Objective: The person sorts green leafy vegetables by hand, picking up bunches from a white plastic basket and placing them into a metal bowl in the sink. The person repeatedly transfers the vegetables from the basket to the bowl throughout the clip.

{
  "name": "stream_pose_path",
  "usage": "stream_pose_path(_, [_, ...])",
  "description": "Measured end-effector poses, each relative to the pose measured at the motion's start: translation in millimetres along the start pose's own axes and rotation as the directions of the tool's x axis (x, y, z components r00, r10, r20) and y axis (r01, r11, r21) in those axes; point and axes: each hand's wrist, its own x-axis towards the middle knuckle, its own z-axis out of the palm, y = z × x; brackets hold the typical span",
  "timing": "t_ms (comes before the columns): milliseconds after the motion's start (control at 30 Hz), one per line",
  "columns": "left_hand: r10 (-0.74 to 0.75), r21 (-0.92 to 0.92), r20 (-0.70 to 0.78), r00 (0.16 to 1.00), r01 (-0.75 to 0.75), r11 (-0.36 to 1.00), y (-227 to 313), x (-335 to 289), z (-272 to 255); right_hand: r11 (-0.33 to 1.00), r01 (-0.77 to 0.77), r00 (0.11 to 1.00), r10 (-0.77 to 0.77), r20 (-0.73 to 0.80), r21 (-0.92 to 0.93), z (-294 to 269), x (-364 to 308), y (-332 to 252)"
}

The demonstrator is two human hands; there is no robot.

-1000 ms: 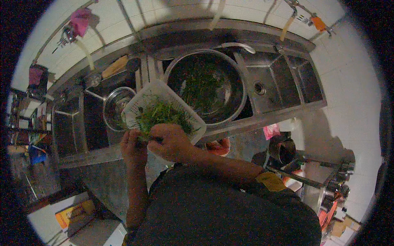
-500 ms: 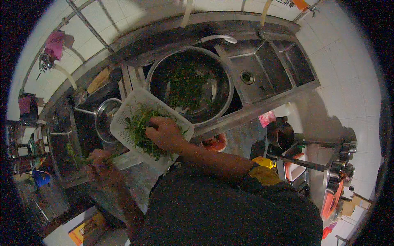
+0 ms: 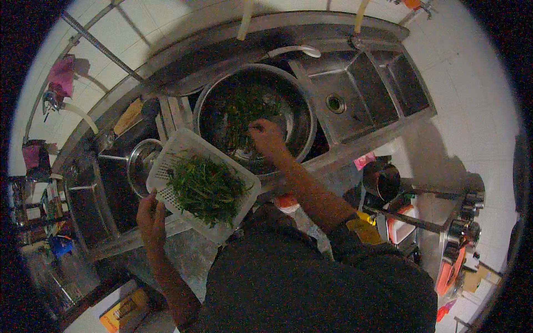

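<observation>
A white perforated plastic basket (image 3: 248, 202) sits tilted at the near rim of a large round metal basin (image 3: 312, 119). Long-stemmed leafy greens (image 3: 205, 188) lie heaped in the basket. More leafy greens (image 3: 244, 111) are in the basin. Inside the basin, my right hand (image 3: 269, 141) has its fingers curled at the edge of those greens, pinching at the stems. Beside the basket's left corner is my left hand (image 3: 150, 216), its fingers drawn together and the fingertips close to the rim. Dim light hides what, if anything, they hold.
A smaller metal bowl (image 3: 136, 166) is in the left sink (image 3: 89, 216). To the right is a steel sink (image 3: 355, 83) with a drain. A white-headed sprayer (image 3: 302, 51) lies behind the basin. A dark pot (image 3: 382, 180) stands by a shelf at right.
My right hand has gone from the basket up and right into the basin, uncovering the heap of greens. My left hand has come from over the left sink to the basket's left corner.
</observation>
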Motion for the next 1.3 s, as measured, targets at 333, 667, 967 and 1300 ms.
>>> stream_pose_path(333, [-0.384, -0.154, -0.117, 0.916, 0.366, 0.918, -2, -85, 2, 0.868, 0.097, 0.985, -0.014, 0.171, -0.486, 87, 111, 188])
stream_pose_path(667, [-0.315, -0.344, -0.171, 0.934, 0.243, 0.907, -11, -82, 12, 0.984, -0.163, 0.971, 0.172, 0.163, -0.066, 2, 71, 89])
stream_pose_path(967, [-0.178, -0.508, -0.119, 0.977, 0.094, 0.856, -3, -48, 20, 0.802, -0.431, 0.863, 0.5, -0.069, 0.415, -82, 7, 60])
stream_pose_path(1300, [0.045, -0.553, 0.201, 0.978, 0.075, 0.829, 53, -16, 70, 0.468, -0.288, 0.942, 0.293, 0.16, 0.835, -63, -88, -89])
